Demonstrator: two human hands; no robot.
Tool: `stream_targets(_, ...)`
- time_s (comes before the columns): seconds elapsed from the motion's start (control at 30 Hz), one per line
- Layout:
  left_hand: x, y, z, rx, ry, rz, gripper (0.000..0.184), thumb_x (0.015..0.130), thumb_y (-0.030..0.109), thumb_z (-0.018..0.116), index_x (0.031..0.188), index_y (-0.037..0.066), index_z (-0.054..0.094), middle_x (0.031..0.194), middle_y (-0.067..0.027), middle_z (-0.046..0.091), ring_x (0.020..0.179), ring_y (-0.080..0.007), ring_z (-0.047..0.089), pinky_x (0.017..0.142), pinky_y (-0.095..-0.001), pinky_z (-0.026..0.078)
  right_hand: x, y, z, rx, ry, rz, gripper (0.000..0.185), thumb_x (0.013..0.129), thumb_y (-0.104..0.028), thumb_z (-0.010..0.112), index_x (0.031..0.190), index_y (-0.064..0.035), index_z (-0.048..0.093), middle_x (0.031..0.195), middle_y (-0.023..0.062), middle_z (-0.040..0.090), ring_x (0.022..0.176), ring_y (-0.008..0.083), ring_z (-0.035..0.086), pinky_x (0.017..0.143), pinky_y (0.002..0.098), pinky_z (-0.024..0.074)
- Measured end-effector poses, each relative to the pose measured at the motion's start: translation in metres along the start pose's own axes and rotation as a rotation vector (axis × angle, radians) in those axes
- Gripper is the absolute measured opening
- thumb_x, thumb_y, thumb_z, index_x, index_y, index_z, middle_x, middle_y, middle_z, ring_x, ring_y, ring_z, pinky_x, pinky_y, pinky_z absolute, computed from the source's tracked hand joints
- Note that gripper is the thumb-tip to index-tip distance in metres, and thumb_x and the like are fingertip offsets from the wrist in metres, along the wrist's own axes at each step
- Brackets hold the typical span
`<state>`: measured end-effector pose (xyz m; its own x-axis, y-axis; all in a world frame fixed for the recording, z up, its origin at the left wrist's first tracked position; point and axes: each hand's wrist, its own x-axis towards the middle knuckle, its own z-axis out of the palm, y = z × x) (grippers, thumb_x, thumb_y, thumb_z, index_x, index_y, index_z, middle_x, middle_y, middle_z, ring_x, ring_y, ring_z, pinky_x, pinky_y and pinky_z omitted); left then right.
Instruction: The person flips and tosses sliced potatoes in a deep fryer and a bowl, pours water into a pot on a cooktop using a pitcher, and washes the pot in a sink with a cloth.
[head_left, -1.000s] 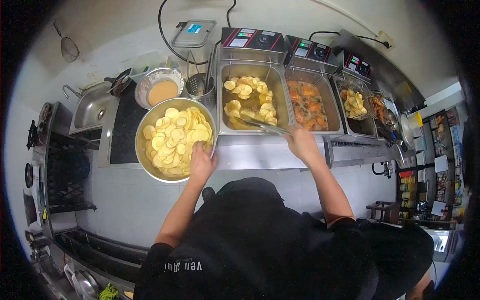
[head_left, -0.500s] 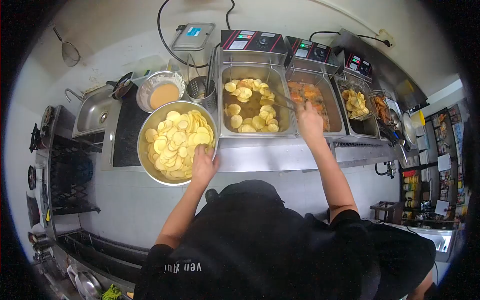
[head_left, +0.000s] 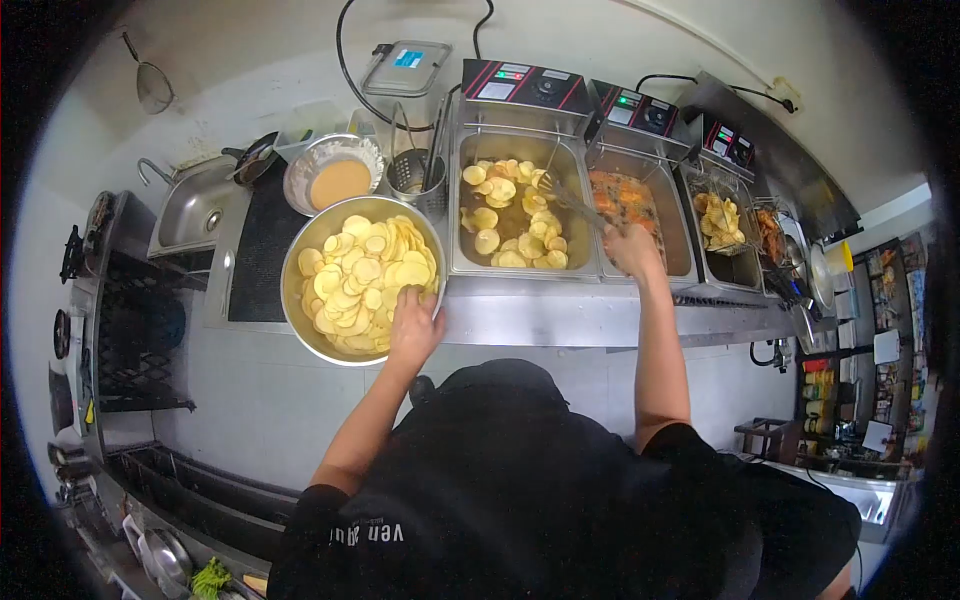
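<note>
A person's right hand, fingers closed, grips rigid metal tongs by the handle over a deep fryer; the left hand, fingers curled, grasp hidden, dips into potato slices, likely slippery and fragile, in a bowl on the worktop.

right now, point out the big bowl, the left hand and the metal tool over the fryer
Big bowl (head_left: 292, 290), head view: inner wall, left side.
Left hand (head_left: 414, 325), head view: back of the hand.
Metal tool (head_left: 579, 205), head view: middle of its shaft.
</note>
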<state>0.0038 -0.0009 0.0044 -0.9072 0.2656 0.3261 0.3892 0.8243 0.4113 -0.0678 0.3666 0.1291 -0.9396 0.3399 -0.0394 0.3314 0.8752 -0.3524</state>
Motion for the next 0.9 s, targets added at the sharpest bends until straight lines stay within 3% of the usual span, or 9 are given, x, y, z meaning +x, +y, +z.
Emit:
stream_targets(0.07, -0.001, -0.001, 0.000, 0.000, 0.000, 0.003, 0.024, 0.077, 0.015, 0.065, 0.093, -0.001, 0.061, 0.104, -0.0234, 0.052, 0.102, -0.0395, 0.050, 0.087, -0.0458, 0.044, -0.009, -0.009, -0.006, 0.318, -0.167, 0.148, 0.038, 0.091, -0.034, 0.056, 0.071, -0.0015, 0.061, 0.057, 0.0091, 0.056, 0.045, 0.0192, 0.053, 0.044, 0.0364, 0.0424)
stream_targets(0.2, -0.002, -0.001, 0.001, -0.020, 0.006, 0.011, 0.024, 0.076, 0.014, 0.065, 0.094, -0.002, 0.061, 0.103, -0.0239, 0.053, 0.101, -0.0399, 0.050, 0.088, -0.0459, 0.044, 0.012, 0.006, 0.023, 0.412, -0.189, 0.190, 0.045, 0.093, -0.036, 0.054, 0.077, 0.0052, 0.060, 0.056, 0.0117, 0.056, 0.043, 0.0219, 0.052, 0.046, 0.0376, 0.0421)
stream_targets(0.37, -0.001, -0.005, 0.003, -0.026, 0.016, -0.012, 0.025, 0.076, 0.014, 0.065, 0.094, -0.002, 0.061, 0.103, -0.0236, 0.053, 0.100, -0.0400, 0.050, 0.088, -0.0458, 0.043, 0.047, 0.023, 0.054, 0.740, -0.306, 0.256, 0.045, 0.093, -0.043, 0.054, 0.074, -0.0020, 0.057, 0.051, 0.0013, 0.046, 0.037, 0.0121, 0.039, 0.035, 0.0301, 0.0280)
stream_targets(0.47, -0.001, -0.005, 0.003, -0.048, 0.010, -0.006, 0.025, 0.076, 0.014, 0.065, 0.094, -0.002, 0.061, 0.103, -0.0234, 0.053, 0.100, -0.0401, 0.050, 0.088, -0.0458, 0.043, 0.026, -0.010, 0.021, 0.689, -0.417, 0.296, 0.041, 0.093, -0.044, 0.053, 0.084, -0.0046, 0.055, 0.051, -0.0047, 0.036, 0.038, 0.0063, 0.032, 0.034, 0.0244, 0.0213)
stream_targets(0.6, 0.000, -0.004, 0.000, -0.054, -0.002, 0.002, 0.026, 0.076, 0.015, 0.065, 0.095, -0.002, 0.060, 0.104, -0.0234, 0.052, 0.101, -0.0398, 0.049, 0.088, -0.0455, 0.043, 0.023, -0.025, 0.019, 0.581, -0.435, 0.292, 0.041, 0.093, -0.044, 0.054, 0.084, -0.0046, 0.056, 0.051, -0.0047, 0.037, 0.038, 0.0055, 0.031, 0.034, 0.0234, 0.0210)
stream_targets(0.7, -0.001, -0.005, 0.001, -0.056, 0.006, 0.008, 0.026, 0.077, 0.015, 0.065, 0.095, -0.003, 0.060, 0.105, -0.0232, 0.052, 0.101, -0.0396, 0.049, 0.089, -0.0455, 0.043, 0.042, -0.018, 0.037, 0.656, -0.433, 0.221, 0.042, 0.093, -0.046, 0.054, 0.082, -0.0048, 0.056, 0.050, -0.0048, 0.037, 0.038, 0.0056, 0.030, 0.033, 0.0227, 0.0201)
stream_targets(0.77, -0.001, -0.005, 0.001, -0.064, 0.012, 0.016, 0.026, 0.077, 0.015, 0.065, 0.095, -0.003, 0.060, 0.106, -0.0231, 0.051, 0.101, -0.0395, 0.049, 0.089, -0.0456, 0.043, 0.045, -0.022, 0.039, 0.703, -0.549, 0.251, 0.046, 0.091, -0.047, 0.056, 0.081, -0.0016, 0.060, 0.053, -0.0003, 0.042, 0.042, 0.0094, 0.034, 0.038, 0.0248, 0.0270)
stream_targets(0.9, -0.001, -0.004, 0.002, -0.057, -0.005, 0.007, 0.027, 0.077, 0.015, 0.065, 0.096, -0.003, 0.060, 0.106, -0.0230, 0.051, 0.101, -0.0395, 0.048, 0.089, -0.0456, 0.043, 0.026, -0.051, 0.025, 0.817, -0.529, 0.319, 0.041, 0.092, -0.041, 0.057, 0.088, -0.0002, 0.058, 0.060, 0.0018, 0.048, 0.042, 0.0088, 0.033, 0.038, 0.0244, 0.0260)
